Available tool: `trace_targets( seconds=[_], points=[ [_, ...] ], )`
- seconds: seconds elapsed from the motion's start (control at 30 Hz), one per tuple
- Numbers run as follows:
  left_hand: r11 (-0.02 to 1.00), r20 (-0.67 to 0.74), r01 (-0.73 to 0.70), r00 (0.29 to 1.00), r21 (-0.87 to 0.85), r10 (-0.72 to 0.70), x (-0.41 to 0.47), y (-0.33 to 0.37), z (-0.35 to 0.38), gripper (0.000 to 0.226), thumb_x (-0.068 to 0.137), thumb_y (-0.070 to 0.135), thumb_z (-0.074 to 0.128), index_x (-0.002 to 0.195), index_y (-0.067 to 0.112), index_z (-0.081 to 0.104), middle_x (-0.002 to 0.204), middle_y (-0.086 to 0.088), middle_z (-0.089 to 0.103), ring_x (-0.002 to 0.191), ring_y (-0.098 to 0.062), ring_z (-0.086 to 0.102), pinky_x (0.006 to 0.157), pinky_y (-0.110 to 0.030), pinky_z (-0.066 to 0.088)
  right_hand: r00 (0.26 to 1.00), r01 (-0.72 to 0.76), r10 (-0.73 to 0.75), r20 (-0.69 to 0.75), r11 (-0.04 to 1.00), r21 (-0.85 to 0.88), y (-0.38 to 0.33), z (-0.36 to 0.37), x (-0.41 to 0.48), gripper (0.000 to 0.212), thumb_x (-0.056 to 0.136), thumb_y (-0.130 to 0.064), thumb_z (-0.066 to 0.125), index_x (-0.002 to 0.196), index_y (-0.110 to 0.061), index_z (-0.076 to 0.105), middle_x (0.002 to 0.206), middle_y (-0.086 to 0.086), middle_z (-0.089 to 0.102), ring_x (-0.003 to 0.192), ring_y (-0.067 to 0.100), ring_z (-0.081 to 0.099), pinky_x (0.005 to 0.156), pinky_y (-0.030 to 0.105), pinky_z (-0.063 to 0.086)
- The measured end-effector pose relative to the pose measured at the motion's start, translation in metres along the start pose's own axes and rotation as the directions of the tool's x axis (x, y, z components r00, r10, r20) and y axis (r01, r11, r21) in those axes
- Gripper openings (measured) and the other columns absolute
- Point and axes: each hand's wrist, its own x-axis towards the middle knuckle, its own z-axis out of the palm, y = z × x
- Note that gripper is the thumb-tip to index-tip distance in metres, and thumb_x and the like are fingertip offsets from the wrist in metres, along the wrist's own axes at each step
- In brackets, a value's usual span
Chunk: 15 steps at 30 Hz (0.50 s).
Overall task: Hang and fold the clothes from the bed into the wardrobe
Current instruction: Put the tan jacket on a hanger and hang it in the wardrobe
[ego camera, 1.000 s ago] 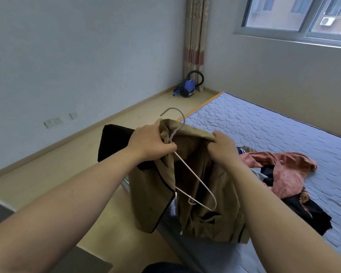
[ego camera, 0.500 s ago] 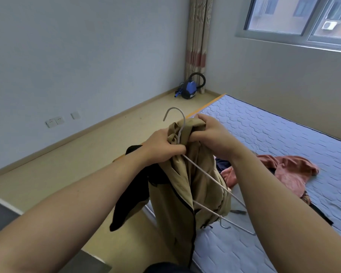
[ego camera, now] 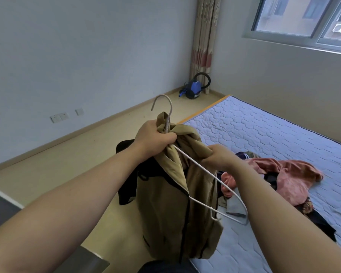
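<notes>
Gripping hanger (ego camera: 170,110): left hand (ego camera: 154,138); right hand (ego camera: 219,157) pinching garment (ego camera: 165,213); clothes (ego camera: 291,180) on bed (ego camera: 264,131).

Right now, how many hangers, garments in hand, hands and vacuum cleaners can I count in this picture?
Hangers: 1, the wire hanger
Garments in hand: 1, the khaki garment
Hands: 2, left hand and right hand
Vacuum cleaners: 1, the blue vacuum cleaner
Total: 5

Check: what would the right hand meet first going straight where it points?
The tan jacket, which the right hand grips; past that fold, probably the left hand holding the hanger. Depth unclear.
</notes>
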Motion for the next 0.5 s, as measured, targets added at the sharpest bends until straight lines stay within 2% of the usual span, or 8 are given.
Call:
trace_targets(
  seconds=[0.1, 0.2, 0.27, 0.3, 0.37, 0.4, 0.47, 0.5],
  points=[
    [0.997, -0.055, 0.042, 0.997, -0.06, -0.045, -0.001, -0.001, -0.007, 0.022, 0.068, 0.026, 0.068, 0.057, 0.016, 0.051, 0.052, 0.01, 0.045, 0.056, -0.013, 0.045, 0.06, -0.034, 0.04, 0.999, -0.035, 0.036, -0.005, 0.981, 0.191, 0.005, -0.002, 0.001, 0.029, 0.054, -0.037, 0.077, 0.076, -0.018, 0.071, 0.064, -0.006, 0.063, 0.063, 0.009, 0.06, 0.056, 0.022, 0.045],
    [0.972, -0.144, 0.108, 0.98, -0.21, -0.14, -0.002, 0.001, -0.016, 0.02, 0.069, 0.017, 0.069, 0.059, 0.017, 0.051, 0.055, 0.006, 0.046, 0.056, -0.013, 0.046, 0.058, -0.03, 0.041, 0.982, -0.042, 0.101, -0.159, 0.941, 0.336, 0.02, -0.003, 0.01, 0.019, 0.067, -0.023, 0.081, 0.08, -0.012, 0.072, 0.062, -0.003, 0.064, 0.063, 0.015, 0.061, 0.057, 0.027, 0.048],
    [0.943, -0.189, 0.138, 0.961, -0.304, -0.202, -0.003, 0.002, -0.021, 0.022, 0.069, 0.012, 0.067, 0.059, 0.018, 0.049, 0.054, 0.006, 0.046, 0.054, -0.013, 0.046, 0.055, -0.026, 0.041, 0.975, -0.056, 0.155, -0.159, 0.864, 0.5, 0.027, 0.0, 0.016, 0.025, 0.076, -0.023, 0.084, 0.094, -0.016, 0.068, 0.074, 0.003, 0.068, 0.067, 0.018, 0.061, 0.061, 0.03, 0.047],
    [0.929, -0.204, 0.144, 0.953, -0.342, -0.223, -0.003, 0.003, -0.022, 0.02, 0.07, 0.011, 0.067, 0.062, 0.017, 0.05, 0.055, 0.005, 0.047, 0.055, -0.013, 0.047, 0.053, -0.025, 0.041, 0.985, -0.077, 0.154, -0.077, 0.797, 0.6, 0.028, 0.005, 0.018, 0.034, 0.079, -0.025, 0.085, 0.106, -0.021, 0.065, 0.089, 0.006, 0.073, 0.075, 0.019, 0.064, 0.067, 0.033, 0.049],
    [0.899, -0.221, 0.151, 0.94, -0.412, -0.259, -0.006, 0.005, -0.024, 0.014, 0.072, 0.006, 0.066, 0.071, 0.012, 0.054, 0.057, 0.002, 0.048, 0.055, -0.014, 0.05, 0.051, -0.023, 0.042, 0.988, -0.156, 0.111, 0.11, 0.64, 0.752, 0.025, 0.016, 0.025, 0.068, 0.08, -0.026, 0.087, 0.136, -0.032, 0.049, 0.123, 0.011, 0.069, 0.102, 0.025, 0.069, 0.088, 0.041, 0.053],
    [0.883, -0.225, 0.15, 0.936, -0.446, -0.273, -0.007, 0.007, -0.025, 0.012, 0.073, 0.004, 0.065, 0.074, 0.01, 0.055, 0.058, 0.001, 0.048, 0.055, -0.015, 0.05, 0.051, -0.022, 0.043, 0.979, -0.198, 0.091, 0.182, 0.625, 0.755, 0.024, 0.024, 0.028, 0.09, 0.076, -0.031, 0.09, 0.148, -0.036, 0.036, 0.137, 0.011, 0.061, 0.113, 0.029, 0.067, 0.097, 0.046, 0.052],
    [0.861, -0.231, 0.153, 0.927, -0.486, -0.295, -0.011, 0.011, -0.025, 0.014, 0.076, -0.001, 0.062, 0.072, 0.009, 0.054, 0.057, -0.001, 0.048, 0.053, -0.015, 0.049, 0.05, -0.022, 0.042, 0.957, -0.252, 0.085, 0.276, 0.714, 0.653, 0.021, 0.043, 0.033, 0.13, 0.058, -0.053, 0.096, 0.159, -0.036, 0.016, 0.154, 0.006, 0.045, 0.126, 0.03, 0.06, 0.103, 0.052, 0.051],
    [0.851, -0.236, 0.155, 0.922, -0.501, -0.306, -0.014, 0.012, -0.024, 0.018, 0.077, -0.002, 0.061, 0.069, 0.011, 0.052, 0.056, -0.001, 0.047, 0.052, -0.016, 0.048, 0.05, -0.021, 0.042, 0.948, -0.26, 0.084, 0.308, 0.76, 0.595, 0.017, 0.053, 0.034, 0.137, 0.051, -0.061, 0.096, 0.159, -0.033, 0.016, 0.155, 0.002, 0.043, 0.129, 0.029, 0.058, 0.103, 0.052, 0.051]
  ],
)
